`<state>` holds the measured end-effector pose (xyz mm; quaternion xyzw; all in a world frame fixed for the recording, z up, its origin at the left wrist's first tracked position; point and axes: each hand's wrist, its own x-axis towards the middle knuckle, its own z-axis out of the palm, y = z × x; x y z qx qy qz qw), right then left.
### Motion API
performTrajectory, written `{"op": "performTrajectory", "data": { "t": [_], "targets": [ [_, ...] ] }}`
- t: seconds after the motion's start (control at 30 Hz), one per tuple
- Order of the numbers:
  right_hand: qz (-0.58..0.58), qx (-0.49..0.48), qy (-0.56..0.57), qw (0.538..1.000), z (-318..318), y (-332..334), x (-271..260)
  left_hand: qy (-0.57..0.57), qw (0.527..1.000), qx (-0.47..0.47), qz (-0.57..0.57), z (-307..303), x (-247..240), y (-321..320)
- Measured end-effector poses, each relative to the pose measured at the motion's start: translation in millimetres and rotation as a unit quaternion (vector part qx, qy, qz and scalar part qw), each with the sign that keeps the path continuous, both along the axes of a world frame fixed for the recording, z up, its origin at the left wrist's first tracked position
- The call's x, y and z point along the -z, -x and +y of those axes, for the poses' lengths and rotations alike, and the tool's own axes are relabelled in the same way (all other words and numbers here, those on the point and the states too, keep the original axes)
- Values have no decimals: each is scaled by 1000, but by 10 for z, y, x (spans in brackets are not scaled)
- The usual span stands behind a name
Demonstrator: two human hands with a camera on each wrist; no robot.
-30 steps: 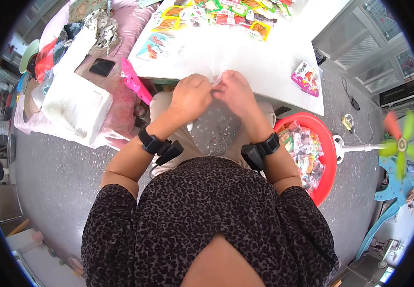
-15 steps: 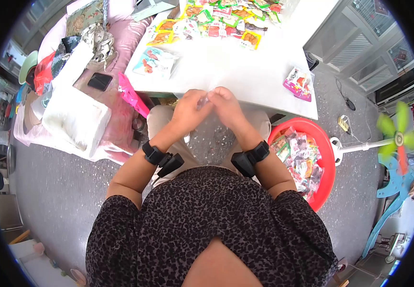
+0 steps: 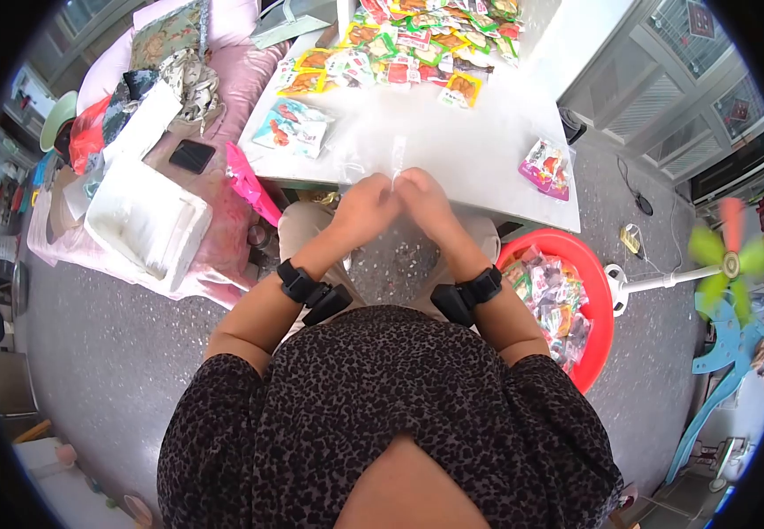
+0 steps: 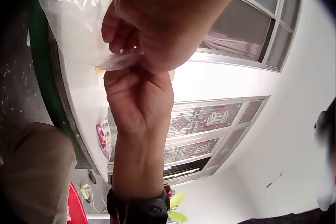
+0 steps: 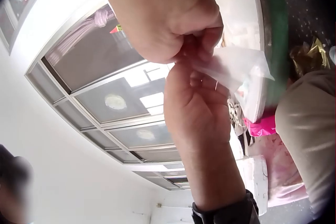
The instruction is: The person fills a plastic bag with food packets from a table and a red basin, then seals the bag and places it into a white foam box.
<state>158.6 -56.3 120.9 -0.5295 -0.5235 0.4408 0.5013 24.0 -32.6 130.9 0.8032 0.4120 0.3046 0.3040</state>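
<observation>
There are two grips [image 3: 368,212] [image 3: 428,203], one phone [image 3: 192,156], one fan [image 3: 731,264].

Head view, downward; wrist views, nearer

On my screens, the left hand [image 3: 366,212] and right hand [image 3: 426,201] hide where they pinch the see-through plastic [image 5: 239,67] by the tabletop [image 3: 488,145]. Packets [image 3: 413,46] at its far end have words too tiny for me.
</observation>
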Motion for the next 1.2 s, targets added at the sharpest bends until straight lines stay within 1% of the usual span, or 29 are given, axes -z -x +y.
{"op": "performTrajectory", "data": {
  "t": [0.13,0.2,0.23,0.3,0.43,0.53,0.57,0.67,0.77,0.8,0.87,0.9,0.93,0.97,1.07,1.2],
  "targets": [
    [-10,-14,-17,1000,-10,-15,-17,4,1000,-4,2,-24,-2,-15],
    [23,-16,-33,999,-8,-6,-2,-6,1000,-5,0,-17,0,-14],
    [40,-16,-40,998,-9,-3,5,-9,1000,-8,-19,-16,-10,-13],
    [48,-22,-8,999,-16,-3,-64,-12,998,-14,-56,-18,-43,-8],
    [112,-30,61,991,-23,31,-163,52,996,-16,-73,30,-43,4],
    [136,-46,67,987,3,6,-128,111,988,-4,-104,50,-35,31],
    [146,-44,78,985,12,4,-112,136,978,9,-155,71,16,25],
    [171,-54,78,981,39,-32,-46,196,965,26,-171,140,73,63],
    [203,-32,88,975,34,-21,-102,288,924,-1,-250,85,-44,62],
    [208,-18,95,973,36,-15,-125,286,922,-19,-261,91,-42,64],
    [216,9,109,970,32,9,-159,280,916,-54,-282,109,-25,77],
    [219,17,104,970,35,27,-157,171,960,-56,-214,102,-26,84],
    [222,24,99,970,41,52,-143,58,986,-59,-143,78,-32,97],
    [225,30,93,969,57,73,-128,-57,994,-61,-69,54,-42,109],
    [263,-27,67,962,140,92,22,-186,981,-44,9,-72,-63,61],
    [256,-55,70,963,190,66,16,-83,994,-58,43,-50,-137,86]
  ]
}}
